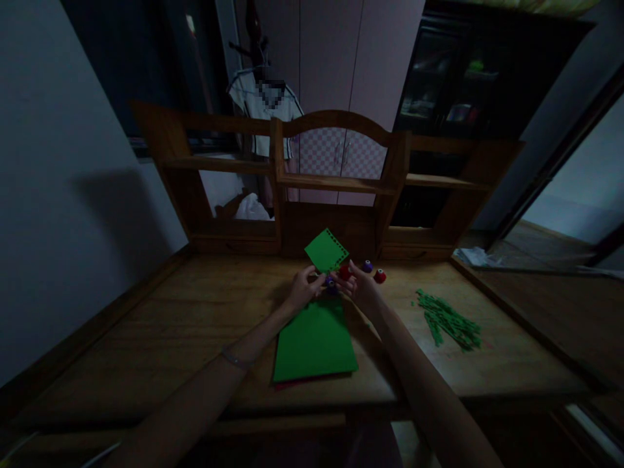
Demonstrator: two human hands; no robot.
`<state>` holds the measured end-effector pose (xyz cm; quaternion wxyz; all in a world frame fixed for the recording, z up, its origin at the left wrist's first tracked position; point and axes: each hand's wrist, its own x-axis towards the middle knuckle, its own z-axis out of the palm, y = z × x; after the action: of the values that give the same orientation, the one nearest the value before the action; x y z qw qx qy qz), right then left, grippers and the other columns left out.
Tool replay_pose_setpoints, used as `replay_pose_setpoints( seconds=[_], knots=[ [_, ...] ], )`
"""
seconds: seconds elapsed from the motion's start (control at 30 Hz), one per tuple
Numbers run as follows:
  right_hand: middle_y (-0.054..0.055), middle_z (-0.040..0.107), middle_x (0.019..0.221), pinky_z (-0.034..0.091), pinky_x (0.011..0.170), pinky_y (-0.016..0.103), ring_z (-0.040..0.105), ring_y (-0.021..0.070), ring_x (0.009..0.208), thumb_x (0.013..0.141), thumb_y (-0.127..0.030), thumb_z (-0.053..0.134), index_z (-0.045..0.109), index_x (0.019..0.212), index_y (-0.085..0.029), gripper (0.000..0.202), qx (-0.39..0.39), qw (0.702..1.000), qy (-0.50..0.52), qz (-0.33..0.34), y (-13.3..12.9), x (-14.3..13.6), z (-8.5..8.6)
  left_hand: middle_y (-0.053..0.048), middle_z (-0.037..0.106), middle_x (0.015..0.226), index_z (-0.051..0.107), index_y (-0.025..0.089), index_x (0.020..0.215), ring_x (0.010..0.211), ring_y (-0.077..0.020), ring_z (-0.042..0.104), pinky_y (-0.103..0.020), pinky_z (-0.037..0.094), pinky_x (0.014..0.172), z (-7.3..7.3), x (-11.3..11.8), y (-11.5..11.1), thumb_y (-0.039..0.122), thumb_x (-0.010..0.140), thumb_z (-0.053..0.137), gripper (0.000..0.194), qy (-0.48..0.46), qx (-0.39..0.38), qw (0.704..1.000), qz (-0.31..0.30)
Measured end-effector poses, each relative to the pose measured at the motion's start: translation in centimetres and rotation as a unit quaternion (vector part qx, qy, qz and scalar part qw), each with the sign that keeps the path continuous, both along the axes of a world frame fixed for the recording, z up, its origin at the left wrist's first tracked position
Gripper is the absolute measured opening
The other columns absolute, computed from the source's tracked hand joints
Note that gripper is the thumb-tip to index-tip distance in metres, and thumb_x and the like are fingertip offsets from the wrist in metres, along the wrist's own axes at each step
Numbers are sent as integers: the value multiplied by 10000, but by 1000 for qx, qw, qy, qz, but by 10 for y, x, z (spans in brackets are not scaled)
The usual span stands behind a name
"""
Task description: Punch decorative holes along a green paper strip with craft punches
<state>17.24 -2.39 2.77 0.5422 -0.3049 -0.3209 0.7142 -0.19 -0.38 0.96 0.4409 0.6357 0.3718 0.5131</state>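
My left hand is closed in a pinch, its fingertips at a small purple knob-like thing that looks like a craft punch. Fingers of my right hand curl around a similar red craft punch, close beside the purple one. Just beyond the fingertips, a green paper square lies turned cornerwise, with a row of holes along its right edge. Its near corner is partly hidden by the hands. Under and in front of them lies a stack of green sheets, with a reddish edge showing below.
Another purple punch and a red punch stand right of my right hand. Green paper strips lie heaped farther right on the wooden desk. A wooden shelf unit rises along the desk's back.
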Motion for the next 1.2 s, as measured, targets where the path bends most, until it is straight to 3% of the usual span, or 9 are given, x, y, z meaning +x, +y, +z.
replay_pose_setpoints(
  seconds=[0.5,0.73,0.93,1.2],
  knots=[
    [99,704,958,572,711,230,674,193,911,875,-361,525,591,953,-146,238,-2,1000,-2,-2,1,1,-3,36,521,500,578,122,829,416,-93,459,-201,366,445,3,0,-1,343,743,594,238,-5,5,1000,-10],
    [108,704,942,569,710,234,681,191,886,877,-374,517,587,962,-146,253,-2,1000,-9,-13,2,2,0,23,540,564,516,159,755,469,-99,495,-213,385,500,1,-6,0,433,841,454,295,-34,-4,997,-64],
    [76,710,883,569,696,232,690,180,847,886,-363,502,602,927,-155,235,5,1000,-24,3,-1,2,2,38,503,546,529,165,752,444,-88,459,-206,351,466,3,-4,-2,514,803,501,354,-31,-10,999,-35],
    [89,703,950,558,728,244,675,193,907,879,-367,506,613,969,-150,259,19,998,-44,29,-2,0,0,25,521,540,550,153,717,437,-93,463,-206,335,442,1,-3,3,522,745,579,371,-54,-46,997,-14]
  ],
)
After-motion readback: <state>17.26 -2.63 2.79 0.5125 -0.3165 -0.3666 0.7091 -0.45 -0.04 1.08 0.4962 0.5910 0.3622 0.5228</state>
